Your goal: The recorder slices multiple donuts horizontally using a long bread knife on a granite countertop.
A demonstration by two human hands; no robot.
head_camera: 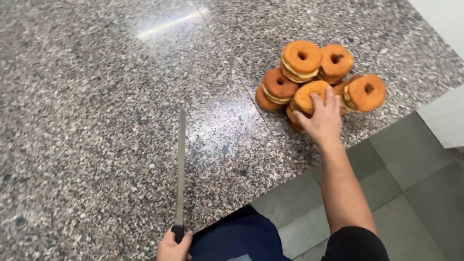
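Observation:
A pile of several orange-brown doughnuts [300, 57], split with a pale cream layer, sits on the speckled granite counter [96, 96] at the upper right. My right hand [323, 118] reaches up onto the pile, fingers closed over the nearest doughnut [307, 94]. At the bottom edge my left hand [173, 245] grips the dark handle of a long, narrow knife [181, 164]. Its blade lies flat over the counter, pointing away from me, well left of the pile.
The counter's front edge runs diagonally from bottom centre to the right. Beyond it lies a grey tiled floor [401, 193]. A white unit [447, 118] stands at the right edge. My dark blue trouser leg [239, 237] shows below the counter.

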